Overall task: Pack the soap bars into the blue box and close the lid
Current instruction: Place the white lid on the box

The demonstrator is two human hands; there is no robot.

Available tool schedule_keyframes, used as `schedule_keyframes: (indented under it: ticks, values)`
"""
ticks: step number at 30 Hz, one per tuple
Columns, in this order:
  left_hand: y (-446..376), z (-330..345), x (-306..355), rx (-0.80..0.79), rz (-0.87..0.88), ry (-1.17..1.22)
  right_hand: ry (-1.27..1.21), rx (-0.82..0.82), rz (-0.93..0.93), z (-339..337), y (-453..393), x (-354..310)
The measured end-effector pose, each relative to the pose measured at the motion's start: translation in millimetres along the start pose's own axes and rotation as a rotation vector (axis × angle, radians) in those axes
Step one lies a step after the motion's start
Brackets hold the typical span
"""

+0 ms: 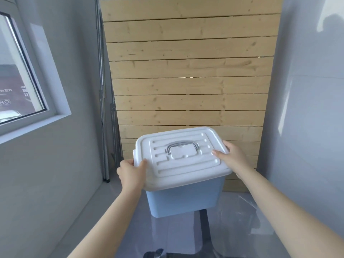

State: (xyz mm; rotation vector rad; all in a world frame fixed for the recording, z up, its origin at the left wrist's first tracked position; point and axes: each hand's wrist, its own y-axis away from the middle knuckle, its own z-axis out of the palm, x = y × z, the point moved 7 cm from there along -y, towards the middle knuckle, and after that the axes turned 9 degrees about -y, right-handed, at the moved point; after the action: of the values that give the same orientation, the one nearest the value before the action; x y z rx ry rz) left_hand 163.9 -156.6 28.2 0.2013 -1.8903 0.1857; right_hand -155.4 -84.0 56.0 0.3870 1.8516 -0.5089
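Observation:
The blue box (183,200) is lifted off the floor in the middle of the view, held between both hands. Its white lid (183,157) sits on top, with a grey handle (181,146) lying flat in the lid's centre. My left hand (131,175) grips the lid's left edge, thumb on top. My right hand (232,158) grips the right edge, thumb also on top. No soap bars are visible; the inside of the box is hidden by the lid.
A wooden slat panel (189,71) stands straight ahead. Grey walls close in on both sides, with a window (20,75) on the left. The glossy grey floor (176,235) lies below, with a dark strip (203,224) under the box.

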Motion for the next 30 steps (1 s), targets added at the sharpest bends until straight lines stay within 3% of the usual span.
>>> schedule_keyframes:
  ticks: [7,10,23,30]
  values:
    - [-20,13,-26,-0.042,-0.166,-0.142,-0.024,-0.038,0.122,8,-12,24]
    - [-21,20,-30,-0.119,-0.144,-0.065,-0.069,-0.044,0.138,9,-17,28]
    - [-35,29,-40,-0.187,-0.185,-0.072,-0.176,0.019,0.175,7,-19,59]
    - [-33,30,-48,-0.250,-0.289,-0.034,-0.363,-0.099,0.544,15,-16,83]
